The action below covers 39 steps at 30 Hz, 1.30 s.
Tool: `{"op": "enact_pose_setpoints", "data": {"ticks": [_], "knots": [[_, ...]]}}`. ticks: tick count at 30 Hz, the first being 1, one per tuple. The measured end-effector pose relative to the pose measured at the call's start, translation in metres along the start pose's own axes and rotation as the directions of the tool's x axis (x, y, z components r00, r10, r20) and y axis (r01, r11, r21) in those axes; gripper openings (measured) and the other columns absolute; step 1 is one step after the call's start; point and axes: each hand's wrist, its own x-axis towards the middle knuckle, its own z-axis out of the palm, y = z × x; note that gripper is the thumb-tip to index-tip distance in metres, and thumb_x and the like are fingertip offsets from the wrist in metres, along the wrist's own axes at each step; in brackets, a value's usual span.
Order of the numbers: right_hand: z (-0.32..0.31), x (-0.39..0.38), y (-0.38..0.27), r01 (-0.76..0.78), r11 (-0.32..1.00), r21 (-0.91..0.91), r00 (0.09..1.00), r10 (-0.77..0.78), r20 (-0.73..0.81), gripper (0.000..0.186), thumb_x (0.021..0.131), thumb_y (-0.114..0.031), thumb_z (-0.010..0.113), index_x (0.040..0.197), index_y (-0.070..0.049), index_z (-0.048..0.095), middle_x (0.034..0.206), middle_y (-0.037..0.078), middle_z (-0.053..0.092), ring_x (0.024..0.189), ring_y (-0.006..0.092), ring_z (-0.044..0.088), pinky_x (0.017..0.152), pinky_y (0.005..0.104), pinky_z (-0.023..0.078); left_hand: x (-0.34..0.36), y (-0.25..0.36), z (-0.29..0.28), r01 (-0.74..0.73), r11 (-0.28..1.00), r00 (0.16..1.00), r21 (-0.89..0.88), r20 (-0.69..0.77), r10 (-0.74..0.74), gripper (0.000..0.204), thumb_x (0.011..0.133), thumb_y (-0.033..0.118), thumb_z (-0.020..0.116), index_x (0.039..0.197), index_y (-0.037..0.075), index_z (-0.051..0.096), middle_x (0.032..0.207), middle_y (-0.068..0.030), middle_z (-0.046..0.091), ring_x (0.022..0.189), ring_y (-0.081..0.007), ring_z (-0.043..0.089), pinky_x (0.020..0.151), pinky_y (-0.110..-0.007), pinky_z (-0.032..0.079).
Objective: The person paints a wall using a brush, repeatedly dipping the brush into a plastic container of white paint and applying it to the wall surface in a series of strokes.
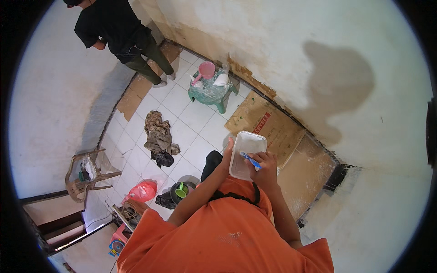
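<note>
Near the centre of the frame, slightly right, the person in the orange shirt is holding a shallow white rectangular tray [248, 144] out in front of the chest. The left hand [226, 157] is gripping the tray along its left edge, fingers wrapped around the rim and thumb lying along the side. The right hand [264, 164] is resting over the tray's lower right corner, its fingers pressed together around the handle of a small blue tool [251, 160], which is angling up and left into the tray; what its tip looks like is too small to tell. Below the tray, flattened cardboard sheets [268, 125] are lying on the white tiled floor [182, 109] along the stained wall [282, 50] on the right. Toward the upper middle, a green plastic stool [211, 93] is carrying a pink scoop [205, 70] and a white bag [221, 80]. Left of centre, a heap of dirty cloth [158, 134] is lying on the tiles. At the lower left, a red plastic bag [142, 191] and a dark bucket [182, 191] holding a green cup are sitting close together, and a brown plastic chair [86, 175] is standing at the left edge. At the upper left, another person in dark clothes [118, 32] is standing facing the wall.
</note>
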Motion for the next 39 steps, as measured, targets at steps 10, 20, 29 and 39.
{"op": "enact_pose_setpoints", "data": {"ticks": [10, 20, 29, 39], "knots": [[0.055, 0.079, -0.023, -0.081, 0.996, 0.03, 0.994, 0.083, -0.064, 0.025, 0.077, -0.015, 0.07, 0.102, -0.012, 0.069, 0.092, 0.004, 0.065, 0.082, 0.0243, 0.056, 0.077, 0.0392, 0.039, 0.015, 0.112, -0.028, 0.152, 0.983, 0.982, 0.104, -0.131, -0.138, 0.069, 0.092, 0.055, 0.044, 0.139, 0.004, 0.042, 0.129, -0.0185, 0.055, 0.114, -0.0317, 0.058, 0.097, -0.044, 0.048], [0.19, 0.161, -0.071, -0.357, 0.933, 0.042, 0.912, 0.358, -0.202, 0.029, 0.073, -0.005, 0.075, 0.101, -0.009, 0.068, 0.095, 0.004, 0.068, 0.077, 0.0235, 0.056, 0.077, 0.0349, 0.04, 0.043, 0.261, -0.118, 0.334, 0.937, 0.935, 0.103, -0.163, -0.316, 0.067, 0.091, 0.052, 0.051, 0.138, 0.005, 0.043, 0.128, -0.0176, 0.056, 0.113, -0.0311, 0.058, 0.098, -0.042, 0.047], [0.28, 0.194, -0.079, -0.601, 0.798, -0.048, 0.769, 0.56, -0.31, 0.034, 0.069, -0.005, 0.076, 0.102, -0.012, 0.069, 0.099, 0.002, 0.069, 0.08, 0.0203, 0.055, 0.077, 0.0355, 0.038, 0.075, 0.323, -0.156, 0.523, 0.783, 0.852, 0.338, -0.22, -0.474, 0.056, 0.098, 0.044, 0.045, 0.137, 0.005, 0.043, 0.128, -0.0121, 0.057, 0.116, -0.0255, 0.056, 0.097, -0.041, 0.047], [0.34, 0.208, -0.017, -0.705, 0.678, 0.206, 0.626, 0.732, -0.269, 0.042, 0.072, 0.008, 0.065, 0.111, -0.006, 0.067, 0.116, 0.013, 0.062, 0.091, 0.0279, 0.065, 0.083, 0.0389, 0.05, 0.163, 0.345, -0.187, 0.577, 0.594, 0.816, 0.561, -0.36, -0.453, 0.046, 0.101, 0.037, 0.044, 0.13, 0.002, 0.049, 0.119, -0.0107, 0.059, 0.103, -0.0195, 0.06, 0.088, -0.034, 0.051]]}}
